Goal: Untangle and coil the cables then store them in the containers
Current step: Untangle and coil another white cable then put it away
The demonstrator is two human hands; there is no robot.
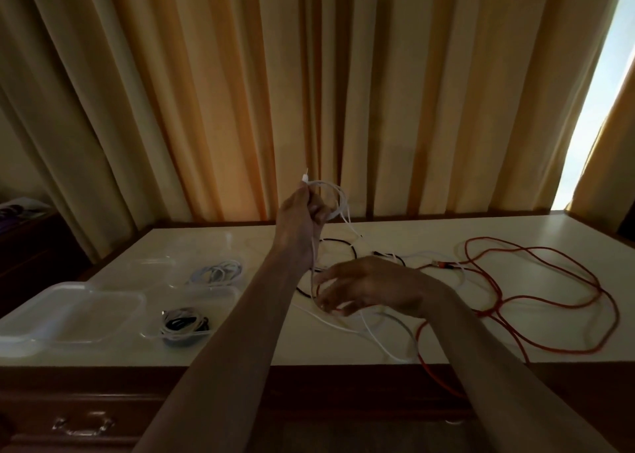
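Note:
My left hand (298, 220) is raised above the table and grips a small coil of white cable (338, 201), its plug end sticking up past my fingers. The cable's loose length runs down to the table, where my right hand (357, 289) pinches it low among white strands (374, 335). A black cable (338, 243) lies looped under my hands. A long red cable (536, 281) sprawls over the right half of the table and hangs over the front edge. A clear container (225, 291) holds coiled black and white cables (184, 325); another clear container (237, 243) behind it holds a white coil (216, 271).
Clear lids or trays (72, 315) lie at the left end of the cream table (395, 354). Orange curtains hang behind the table, with bright window light at the right. A wooden drawer with a metal handle (82, 427) is below the front edge.

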